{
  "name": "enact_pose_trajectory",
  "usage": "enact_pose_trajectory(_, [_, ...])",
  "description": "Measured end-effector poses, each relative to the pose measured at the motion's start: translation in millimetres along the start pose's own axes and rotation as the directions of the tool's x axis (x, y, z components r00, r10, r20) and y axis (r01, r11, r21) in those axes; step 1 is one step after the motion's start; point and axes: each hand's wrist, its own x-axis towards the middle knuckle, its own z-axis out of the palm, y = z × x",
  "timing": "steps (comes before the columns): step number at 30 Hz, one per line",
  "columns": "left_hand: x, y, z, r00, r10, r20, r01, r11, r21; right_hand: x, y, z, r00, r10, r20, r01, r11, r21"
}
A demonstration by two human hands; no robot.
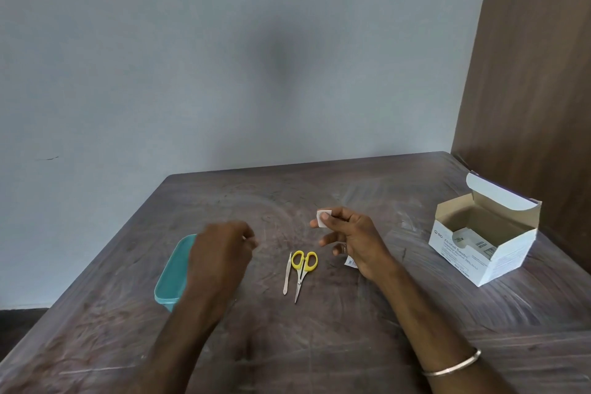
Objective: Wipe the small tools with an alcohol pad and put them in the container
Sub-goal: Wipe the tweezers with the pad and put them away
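Small scissors with yellow handles [303, 269] lie on the wooden table [319, 329], tips pointing toward me. A thin metal tweezers [287, 275] lies just left of them. My right hand [351, 243] hovers right of the tools and pinches a small white alcohol pad [322, 218] between thumb and forefinger; a torn wrapper [351, 262] shows under its palm. My left hand [220, 256] hangs blurred over the right side of a teal plastic container [172, 269], fingers curled, seemingly pinching something small and shiny that I cannot identify.
An open white box of alcohol swabs [483, 233] stands at the right of the table, lid up, with sachets inside. A grey wall rises behind the table's far edge; a brown wooden panel [527, 73] stands at the right. The table's left edge runs diagonally.
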Motion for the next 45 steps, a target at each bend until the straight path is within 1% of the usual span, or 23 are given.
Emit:
enact_pose_trajectory(3, [0,11,20,0.976,-0.006,0.219,-0.003,0.999,0.044,1,0,0,1.0,0.008,-0.006,-0.008,1.0,-0.008])
enact_pose_trajectory(6, [-2,18,36,0.937,-0.03,0.348,0.005,0.997,0.074,0,1,2,1.0,0.006,0.001,-0.005,1.0,-0.029])
enact_pose_trajectory(9, [-2,22,45,0.909,-0.069,0.411,0.041,0.996,0.076,1,1,1,1.0,0.005,-0.001,-0.005,0.999,-0.036])
enact_pose_trajectory(13, [-2,25,49,0.892,-0.103,0.441,0.069,0.993,0.093,1,2,-1,1.0,0.007,-0.011,-0.008,0.999,-0.039])
enact_pose_trajectory(15, [-1,25,50,0.891,-0.109,0.442,0.072,0.992,0.1,1,2,-1,1.0,0.009,-0.012,-0.009,0.999,-0.037])
enact_pose_trajectory(19, [0,24,52,0.909,-0.111,0.401,0.062,0.989,0.132,1,1,-1,1.0,0.008,-0.014,-0.009,0.999,-0.047])
enact_pose_trajectory(21, [-1,26,51,0.911,-0.118,0.396,0.082,0.991,0.105,1,1,-1,1.0,0.006,-0.021,-0.008,0.998,-0.057])
enact_pose_trajectory(24, [2,27,52,0.93,-0.108,0.35,0.11,0.994,0.015,1,2,0,1.0,-0.006,-0.023,0.004,0.997,-0.079])
enact_pose_trajectory(27, [2,29,52,0.965,-0.097,0.244,0.139,0.978,-0.158,-2,2,3,1.0,-0.013,0.016,0.014,0.994,-0.11])
enact_pose_trajectory(29, [2,33,54,0.976,-0.09,0.2,0.139,0.958,-0.25,-4,1,7,0.998,-0.007,0.058,0.014,0.994,-0.112])
enact_pose_trajectory(32, [3,42,56,0.989,-0.061,0.138,0.103,0.941,-0.321,-7,0,10,0.995,-0.02,0.102,0.032,0.993,-0.115])
enact_pose_trajectory(36, [4,48,62,0.995,-0.053,0.087,0.084,0.909,-0.407,-5,-1,10,0.996,-0.048,0.079,0.056,0.993,-0.108])
enact_pose_trajectory(38, [5,48,68,0.996,-0.043,0.081,0.077,0.873,-0.482,-4,0,8,0.996,-0.065,0.059,0.071,0.992,-0.106])
enact_pose_trajectory(40, [5,47,74,0.994,-0.048,0.1,0.099,0.793,-0.602,-3,-1,6,0.995,-0.094,0.028,0.097,0.989,-0.114])
enact_pose_trajectory(43, [8,45,77,0.976,-0.144,0.161,0.215,0.572,-0.792,-2,-4,2,0.993,-0.117,-0.012,0.115,0.987,-0.109])
enact_pose_trajectory(45, [16,42,79,0.964,-0.19,0.187,0.256,0.459,-0.851,-1,-5,2,0.993,-0.118,-0.013,0.116,0.987,-0.113])
